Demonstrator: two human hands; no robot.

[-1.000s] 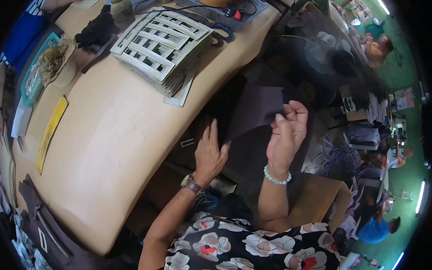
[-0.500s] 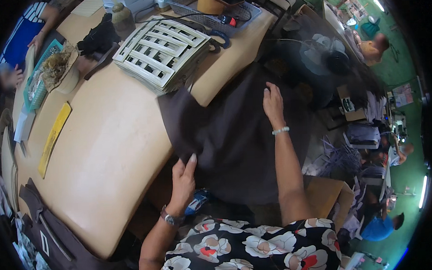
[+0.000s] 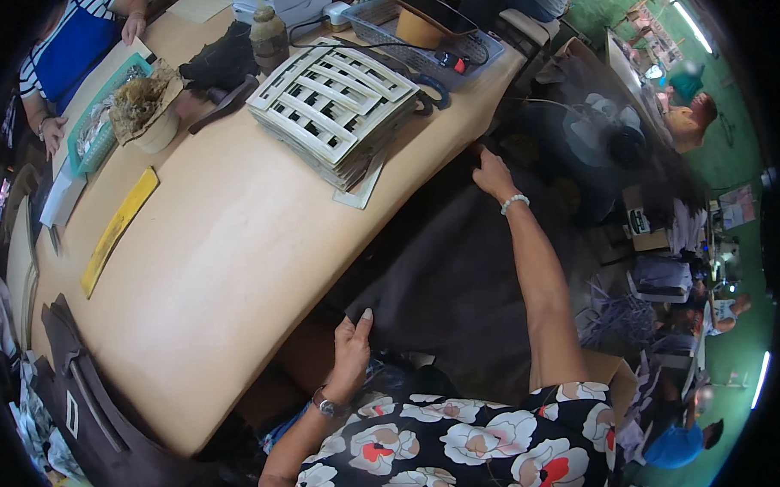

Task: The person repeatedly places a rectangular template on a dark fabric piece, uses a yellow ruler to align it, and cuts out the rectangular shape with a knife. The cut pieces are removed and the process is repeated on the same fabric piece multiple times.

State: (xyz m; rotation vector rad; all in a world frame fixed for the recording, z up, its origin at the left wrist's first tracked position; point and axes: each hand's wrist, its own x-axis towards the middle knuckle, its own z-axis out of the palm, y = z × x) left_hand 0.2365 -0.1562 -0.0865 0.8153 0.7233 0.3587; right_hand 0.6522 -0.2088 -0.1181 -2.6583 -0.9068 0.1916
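Note:
A large dark brown cloth (image 3: 460, 284) hangs off the near edge of the table, stretched between my two hands. My left hand (image 3: 349, 352) pinches its near left edge, thumb up, just below the table's rim. Farther off, my right hand (image 3: 496, 173) is closed on the cloth's far edge beside the table edge. A bracelet circles that wrist, a watch the other. Most of the cloth lies in shadow, so its lower folds are hard to make out.
On the tan table (image 3: 210, 267) stand a stack of slotted white templates (image 3: 338, 99), a yellow strip (image 3: 119, 231), a teal basket (image 3: 102, 125) and a grey tray (image 3: 478, 56) with a phone (image 3: 429, 8). Another dark garment piece (image 3: 95, 400) hangs at the left corner. Someone in a blue apron (image 3: 74, 57) stands opposite.
The cloth has come off the tabletop and now hangs beside its edge. My right hand, its fingers extended before, has closed on the cloth's far edge. The view has shifted slightly.

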